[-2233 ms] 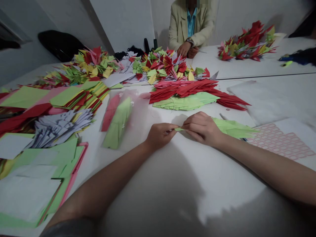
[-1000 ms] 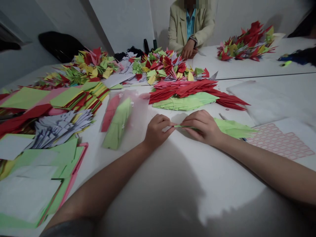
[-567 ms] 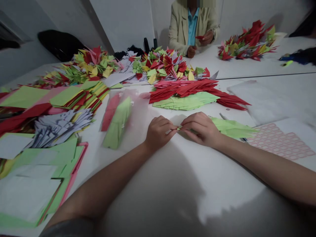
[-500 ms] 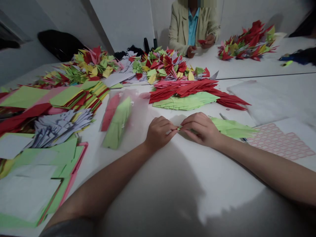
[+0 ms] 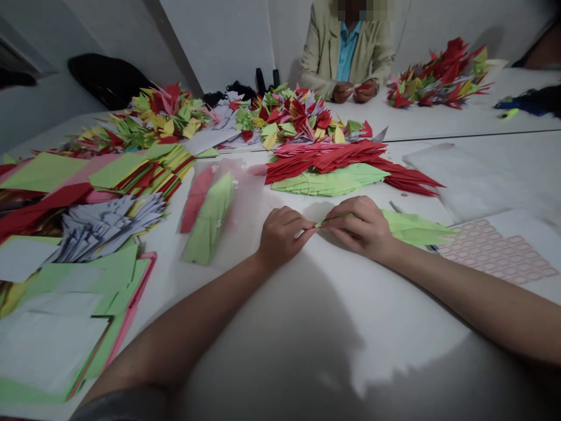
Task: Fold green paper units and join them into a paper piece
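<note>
Folded green paper strip [image 5: 328,221], pinched between left hand [image 5: 283,237] and right hand [image 5: 359,228], green folded sheets [image 5: 416,229] just beside

A folded light green paper strip [image 5: 333,220] sits pinched between left hand [image 5: 283,237] and right hand [image 5: 359,228].

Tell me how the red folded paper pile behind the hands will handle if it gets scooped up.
The red folded paper pile will probably feel very light and floppy, since it looks like thin paper. Its loose, overlapping points suggest that pieces may slide apart when lifted. The green folded paper pieces touching its near edge might shift along with it.
</note>
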`<action>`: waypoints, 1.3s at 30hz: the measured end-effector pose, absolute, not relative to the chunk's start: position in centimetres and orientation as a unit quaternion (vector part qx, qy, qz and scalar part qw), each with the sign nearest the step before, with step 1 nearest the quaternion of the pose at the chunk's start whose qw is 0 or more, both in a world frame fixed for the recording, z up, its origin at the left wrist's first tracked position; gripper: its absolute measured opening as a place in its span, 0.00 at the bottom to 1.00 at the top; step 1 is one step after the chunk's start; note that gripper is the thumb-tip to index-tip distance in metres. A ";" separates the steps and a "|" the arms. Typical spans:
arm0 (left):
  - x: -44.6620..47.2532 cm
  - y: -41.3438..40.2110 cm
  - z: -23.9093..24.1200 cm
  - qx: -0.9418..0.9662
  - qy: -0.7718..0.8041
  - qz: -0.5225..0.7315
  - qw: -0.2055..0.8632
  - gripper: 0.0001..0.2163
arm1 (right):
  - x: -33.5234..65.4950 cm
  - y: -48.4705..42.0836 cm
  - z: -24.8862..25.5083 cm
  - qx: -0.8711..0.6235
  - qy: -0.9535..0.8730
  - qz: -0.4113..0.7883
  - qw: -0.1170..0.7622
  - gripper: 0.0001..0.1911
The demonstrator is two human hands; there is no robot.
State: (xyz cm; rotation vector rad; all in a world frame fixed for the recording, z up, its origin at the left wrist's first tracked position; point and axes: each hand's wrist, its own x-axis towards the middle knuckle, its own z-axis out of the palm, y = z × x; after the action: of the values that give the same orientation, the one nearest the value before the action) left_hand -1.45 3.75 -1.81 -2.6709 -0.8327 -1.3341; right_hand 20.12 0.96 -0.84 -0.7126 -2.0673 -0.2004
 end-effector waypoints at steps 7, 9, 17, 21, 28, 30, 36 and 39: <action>-1.6 3.8 -1.9 -0.874 -0.255 -0.410 0.053 0.01 | 19.7 0.7 -0.5 -0.288 -0.855 -0.060 0.427 0.06; -1.5 3.7 -1.9 -0.878 -0.247 -0.407 0.060 0.01 | 19.5 0.6 -0.5 -0.287 -0.858 -0.060 0.421 0.05; -1.5 3.2 -1.6 -0.880 -0.206 -0.427 -0.035 0.03 | 19.6 0.8 0.3 -0.290 -0.859 -0.043 0.419 0.05; -1.8 3.5 -1.6 -0.870 -0.216 -0.441 -0.036 0.03 | 20.2 1.1 0.6 -0.307 -0.847 -0.028 0.433 0.05; -1.8 3.6 -1.8 -0.859 -0.246 -0.445 -0.058 0.05 | 20.4 1.2 0.6 -0.330 -0.829 -0.034 0.450 0.20; -1.7 3.5 -1.7 -0.847 -0.262 -0.454 -0.090 0.06 | 20.4 1.3 0.4 -0.349 -0.823 -0.032 0.446 0.22; -1.7 3.8 -1.9 -0.780 -0.335 -0.481 -0.217 0.08 | 21.1 1.8 -0.4 -0.344 -0.779 -0.004 0.525 0.32; -1.7 4.2 -2.1 -0.736 -0.356 -0.497 -0.291 0.08 | 21.2 2.0 -0.6 -0.342 -0.761 0.006 0.551 0.31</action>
State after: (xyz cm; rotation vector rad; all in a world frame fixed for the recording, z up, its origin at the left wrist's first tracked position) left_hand -1.71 4.21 -2.11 -2.8707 -1.3909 -1.9392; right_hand 21.24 1.97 -0.61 -0.8103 -1.8010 0.0146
